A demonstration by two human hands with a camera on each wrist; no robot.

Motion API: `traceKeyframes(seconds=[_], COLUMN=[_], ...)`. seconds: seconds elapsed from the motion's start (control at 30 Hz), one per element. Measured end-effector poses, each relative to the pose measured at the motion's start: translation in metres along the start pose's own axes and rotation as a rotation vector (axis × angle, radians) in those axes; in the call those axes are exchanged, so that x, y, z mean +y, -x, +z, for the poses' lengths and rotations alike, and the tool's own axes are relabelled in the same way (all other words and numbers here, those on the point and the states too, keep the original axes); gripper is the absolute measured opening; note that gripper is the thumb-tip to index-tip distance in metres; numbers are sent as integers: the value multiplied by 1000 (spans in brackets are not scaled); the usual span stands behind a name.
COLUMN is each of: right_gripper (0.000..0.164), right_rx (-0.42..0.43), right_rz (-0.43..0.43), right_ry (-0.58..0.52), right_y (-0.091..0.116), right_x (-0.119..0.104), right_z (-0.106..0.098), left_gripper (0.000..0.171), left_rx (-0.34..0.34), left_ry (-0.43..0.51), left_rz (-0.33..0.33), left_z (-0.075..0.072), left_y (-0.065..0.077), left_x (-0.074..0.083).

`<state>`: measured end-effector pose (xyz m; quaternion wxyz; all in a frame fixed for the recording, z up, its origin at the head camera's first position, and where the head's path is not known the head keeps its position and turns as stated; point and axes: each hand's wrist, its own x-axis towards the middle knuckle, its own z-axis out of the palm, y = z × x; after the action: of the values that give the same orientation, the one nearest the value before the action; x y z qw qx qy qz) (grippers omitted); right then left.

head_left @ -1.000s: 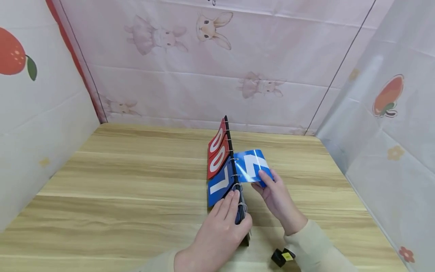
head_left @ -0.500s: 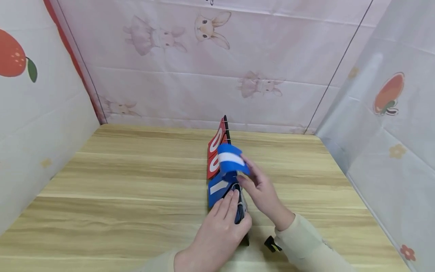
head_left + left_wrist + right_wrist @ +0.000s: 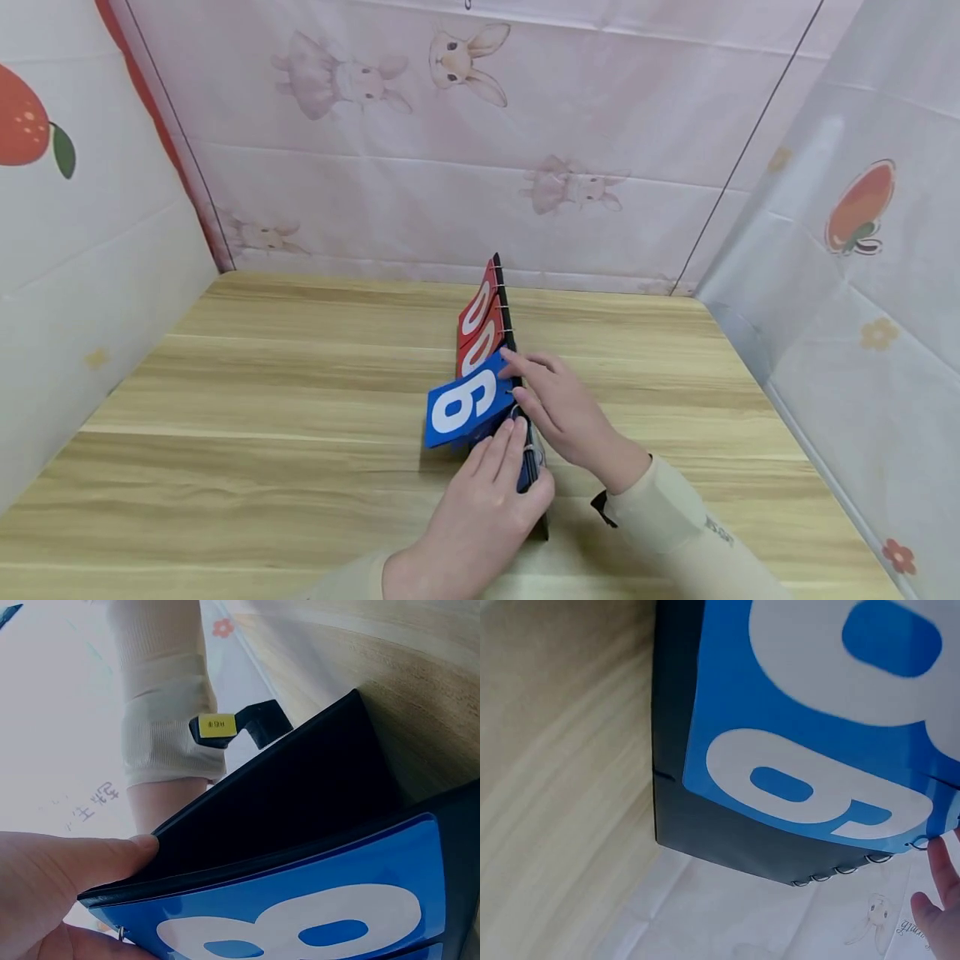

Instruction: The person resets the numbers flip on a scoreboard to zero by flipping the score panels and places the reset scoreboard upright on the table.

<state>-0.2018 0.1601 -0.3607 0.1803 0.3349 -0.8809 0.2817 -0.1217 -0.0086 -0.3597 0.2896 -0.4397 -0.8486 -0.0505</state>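
Note:
A black tabletop flip scoreboard (image 3: 507, 321) stands like a tent, red zero cards (image 3: 478, 312) on its far half. My left hand (image 3: 476, 517) grips its near top edge, thumb on the right side and fingers over the left. In the left wrist view a blue 8 card (image 3: 315, 922) hangs below that hand. A blue number card (image 3: 461, 404), seemingly a 9, juts out leftward from the rings. My right hand (image 3: 573, 412) has its fingers extended, tips touching that card beside the ring spine. In the right wrist view a blue 6 card (image 3: 780, 780) also shows.
The scoreboard stands on a wood-grain table (image 3: 262, 417). Printed curtains (image 3: 420, 167) enclose the back and both sides. A black wrist strap piece with a yellow label (image 3: 217, 725) sits at the right sleeve (image 3: 675, 512).
My right hand has carried a blue card from the right side over the ring spine to the left, and its fingers have loosened from it. The left hand keeps its place.

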Motion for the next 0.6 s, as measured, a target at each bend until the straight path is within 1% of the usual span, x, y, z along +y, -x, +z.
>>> traceKeyframes(seconds=[0.07, 0.13, 0.2, 0.27, 0.37, 0.43, 0.47, 0.53, 0.6], right_gripper=[43, 42, 42, 42, 40, 39, 39, 43, 51], right_rx=[0, 20, 57, 94, 127, 112, 95, 42, -17], right_rz=[18, 52, 99, 135, 204, 295, 354, 499, 640], right_ry=[-63, -172, -298, -406, -517, -585, -618, -684, -734], right_y=[-1, 0, 4, 7, 12, 15, 16, 19, 21], right_x=[1, 3, 4, 6, 8, 9, 10, 10, 11], right_z=[0, 1, 3, 5, 11, 14, 16, 20, 23], left_gripper=[21, 20, 18, 14, 9, 7, 7, 7, 8], left_rx=[-13, -18, -10, 12, 51, 78, 87, 99, 107], left_ry=[6, 8, 11, 7, 1, -6, -10, -11, -11], left_rz=[-2, -5, -9, -12, -16, -13, -10, -8, -7], left_z=[-1, -1, 0, 1, 2, 3, 3, 3, 4], left_y=[0, -1, 0, 0, 1, 1, 1, 1, 2], left_x=[0, 0, 0, 1, 1, 1, 1, 1, 1])
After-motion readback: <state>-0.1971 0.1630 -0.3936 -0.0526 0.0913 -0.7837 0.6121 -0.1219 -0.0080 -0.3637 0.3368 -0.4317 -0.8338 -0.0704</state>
